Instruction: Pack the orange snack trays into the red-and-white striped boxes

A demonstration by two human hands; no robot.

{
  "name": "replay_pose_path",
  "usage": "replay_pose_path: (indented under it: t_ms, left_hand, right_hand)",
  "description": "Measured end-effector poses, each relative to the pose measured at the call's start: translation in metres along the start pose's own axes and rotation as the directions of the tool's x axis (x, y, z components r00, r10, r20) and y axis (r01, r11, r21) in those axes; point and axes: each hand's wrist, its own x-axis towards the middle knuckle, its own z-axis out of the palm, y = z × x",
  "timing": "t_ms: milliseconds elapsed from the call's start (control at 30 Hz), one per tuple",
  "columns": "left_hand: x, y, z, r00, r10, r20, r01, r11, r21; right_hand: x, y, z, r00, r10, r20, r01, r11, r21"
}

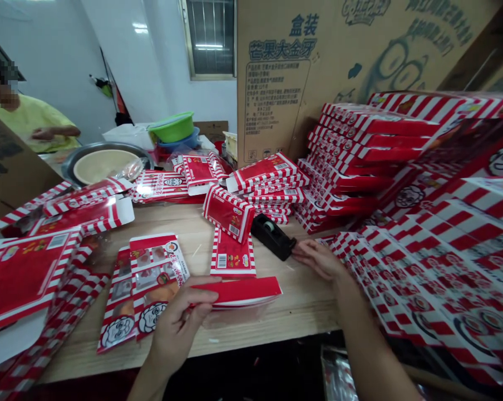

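My left hand [180, 314] pinches the left end of a red box [247, 291] above the table's front part, its narrow red side facing up. At the near end of a black tape dispenser [272, 236], the fingers of my right hand [318, 259] are pressed together; whether tape is between them is too small to tell. Behind the held box, a striped box [230, 211] rests partly over another flat one [233, 256]. Two boxes with clear windows [155, 278] lie left of my left hand.
Striped boxes are piled at the left [21, 278], and tall stacks [360, 150] stand at the right. Behind are a large carton [272, 100], a round basin [105, 164] and a green basin [174, 128]. A person in yellow [47, 120] is at the far left.
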Motion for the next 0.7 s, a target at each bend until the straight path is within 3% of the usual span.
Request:
replay_pose_path:
  t_ms: [200,400,500,600,667,700]
  left_hand:
    - [-0.001,0.002,0.015,0.999,0.051,-0.001,-0.051,0.993,0.11]
    - [-0.001,0.008,0.034,0.974,0.16,-0.16,-0.123,0.969,0.215]
    - [-0.003,0.009,0.04,0.958,0.202,-0.206,-0.143,0.953,0.268]
    - [-0.004,0.009,0.045,0.947,0.23,-0.224,-0.159,0.942,0.295]
    - [-0.005,0.01,0.048,0.943,0.243,-0.227,-0.167,0.936,0.309]
    - [-0.005,0.01,0.049,0.941,0.251,-0.226,-0.173,0.933,0.315]
  right_hand:
    - [0.003,0.038,0.017,0.982,-0.018,-0.189,0.021,1.0,0.014]
    - [-0.008,0.032,0.022,0.946,-0.04,-0.321,0.046,0.999,0.012]
    - [-0.046,0.013,0.031,0.928,-0.11,-0.356,0.139,0.989,0.055]
    - [-0.105,-0.015,0.055,0.915,-0.197,-0.352,0.248,0.963,0.108]
    - [-0.143,-0.036,0.079,0.921,-0.252,-0.296,0.313,0.932,0.182]
    - [-0.157,-0.046,0.092,0.937,-0.277,-0.212,0.325,0.914,0.242]
